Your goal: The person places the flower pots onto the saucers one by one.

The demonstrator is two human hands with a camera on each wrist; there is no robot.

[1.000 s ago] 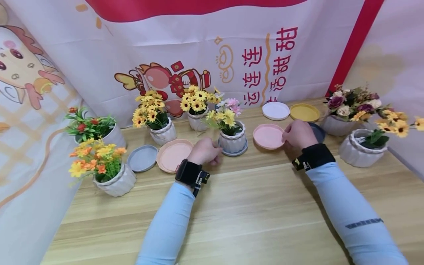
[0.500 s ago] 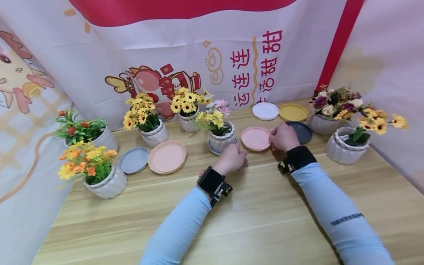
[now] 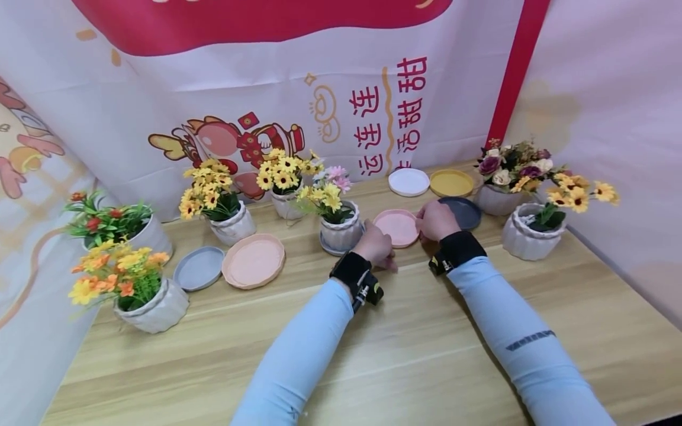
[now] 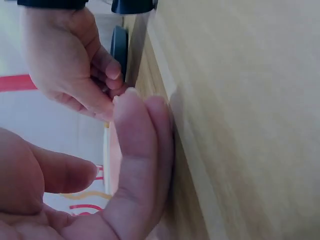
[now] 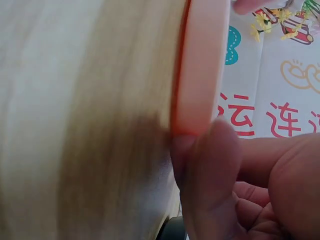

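Note:
A small pink plant saucer lies on the wooden table between my hands. My right hand pinches its right rim; in the right wrist view, thumb and finger meet at the end of the pink saucer wall. My left hand is at the saucer's left front side. The left wrist view shows the left fingers extended low over the table, with a gap between them and the thumb. Just behind the left hand, a white pot with yellow and pink flowers stands on a grey-blue saucer.
Behind lie a white saucer, a yellow saucer and a dark saucer. Two flower pots, one white ribbed, stand right. Several potted flowers, a grey saucer and a larger peach saucer are left. A printed cloth hangs behind.
My left hand has moved right, past the front of the flower pot, to the pink saucer's left side. The right hand stays at the saucer's right rim. The head view has shifted right.

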